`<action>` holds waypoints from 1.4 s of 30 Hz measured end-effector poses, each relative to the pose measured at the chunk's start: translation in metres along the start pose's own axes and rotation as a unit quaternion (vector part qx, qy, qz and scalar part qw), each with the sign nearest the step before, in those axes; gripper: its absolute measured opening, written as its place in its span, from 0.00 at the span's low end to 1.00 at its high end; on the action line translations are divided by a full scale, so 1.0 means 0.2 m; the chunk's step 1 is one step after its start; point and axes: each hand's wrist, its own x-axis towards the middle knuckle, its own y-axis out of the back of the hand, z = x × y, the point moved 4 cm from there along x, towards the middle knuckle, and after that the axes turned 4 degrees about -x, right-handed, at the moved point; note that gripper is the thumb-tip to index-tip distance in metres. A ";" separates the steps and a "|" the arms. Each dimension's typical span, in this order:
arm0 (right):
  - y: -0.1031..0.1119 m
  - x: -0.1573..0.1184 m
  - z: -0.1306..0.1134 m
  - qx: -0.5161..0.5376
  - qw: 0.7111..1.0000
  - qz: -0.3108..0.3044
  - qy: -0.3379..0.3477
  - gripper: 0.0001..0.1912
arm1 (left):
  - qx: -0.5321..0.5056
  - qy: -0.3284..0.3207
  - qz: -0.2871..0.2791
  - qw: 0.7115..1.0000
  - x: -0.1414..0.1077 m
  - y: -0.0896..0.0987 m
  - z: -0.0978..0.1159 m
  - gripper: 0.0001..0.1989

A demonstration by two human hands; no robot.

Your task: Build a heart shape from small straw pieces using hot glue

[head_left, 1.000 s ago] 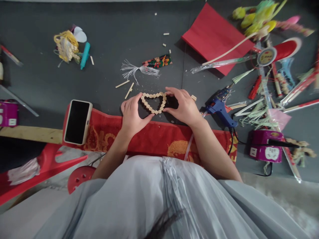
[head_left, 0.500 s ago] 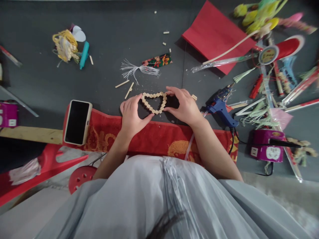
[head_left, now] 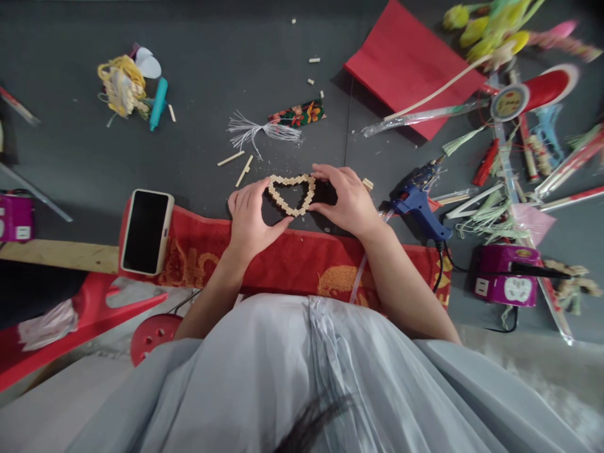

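Observation:
A heart-shaped frame (head_left: 282, 202) of small pale pieces lies between my two hands, close to the table's front edge. My left hand (head_left: 252, 217) grips its left side, index finger at the upper left and thumb near the lower tip. On the other side, my right hand (head_left: 346, 200) has fingers and thumb at the heart's right edge. Two short pale sticks (head_left: 244, 171) lie just beyond my left hand. A small pale piece (head_left: 367, 184) sits beside my right hand. Farther right rests a blue glue gun (head_left: 419, 207).
A red towel (head_left: 292, 258) runs along the table edge, with a phone (head_left: 147, 231) on its left end. Beyond the heart are a white string tassel (head_left: 264, 130) and floral fabric (head_left: 302, 114). Red paper (head_left: 406, 63), a ribbon spool (head_left: 509, 102) and a purple power strip (head_left: 507, 277) occupy the right.
Almost nothing differs. My right hand has shifted very slightly left at the heart's edge; my left hand and the heart stay in place.

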 end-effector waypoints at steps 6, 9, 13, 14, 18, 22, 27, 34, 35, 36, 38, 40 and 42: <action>0.00 0.00 0.00 -0.003 1.000 0.002 0.007 0.40 | 0.011 0.007 0.009 1.000 0.01 -0.02 0.01 0.47; 0.00 0.00 0.00 -0.006 1.000 -0.008 0.007 0.40 | 0.016 0.013 0.009 1.000 0.01 -0.02 0.01 0.47; 0.00 0.00 -0.01 -0.011 1.000 -0.010 0.002 0.38 | 0.028 0.014 0.008 0.999 0.01 -0.02 0.02 0.47; 0.00 0.00 -0.01 -0.013 1.000 -0.007 0.004 0.38 | 0.030 0.012 0.009 0.999 0.01 -0.02 0.02 0.46; 0.00 0.00 -0.01 -0.017 1.000 -0.003 0.008 0.39 | 0.032 0.006 0.011 0.999 0.01 -0.01 0.03 0.46; 0.00 0.00 0.00 -0.011 1.000 0.005 0.011 0.40 | 0.032 0.008 0.010 0.999 0.01 -0.01 0.03 0.47; 0.00 0.00 0.00 0.004 1.000 -0.003 0.007 0.41 | 0.028 -0.007 0.009 1.000 0.01 -0.01 0.03 0.47; 0.03 0.00 -0.02 0.063 0.998 -0.003 -0.002 0.40 | -0.027 -0.029 0.011 0.999 0.00 0.00 0.03 0.44; 0.04 0.00 -0.03 0.085 0.996 0.007 -0.003 0.39 | -0.048 -0.040 0.019 0.998 0.00 0.00 0.03 0.44; 0.04 0.00 -0.03 0.114 0.993 0.021 -0.002 0.38 | -0.069 -0.051 0.027 0.996 0.00 0.00 0.04 0.43; 0.05 0.00 -0.04 0.184 0.981 0.058 0.002 0.37 | -0.104 -0.077 0.049 0.990 0.01 0.02 0.05 0.43; 0.06 0.01 -0.04 0.254 0.963 0.091 0.002 0.37 | -0.129 -0.102 0.070 0.984 0.03 0.03 0.06 0.45; 0.07 0.02 -0.05 0.304 0.946 0.112 -0.008 0.39 | -0.157 -0.125 0.087 0.976 0.05 0.05 0.07 0.47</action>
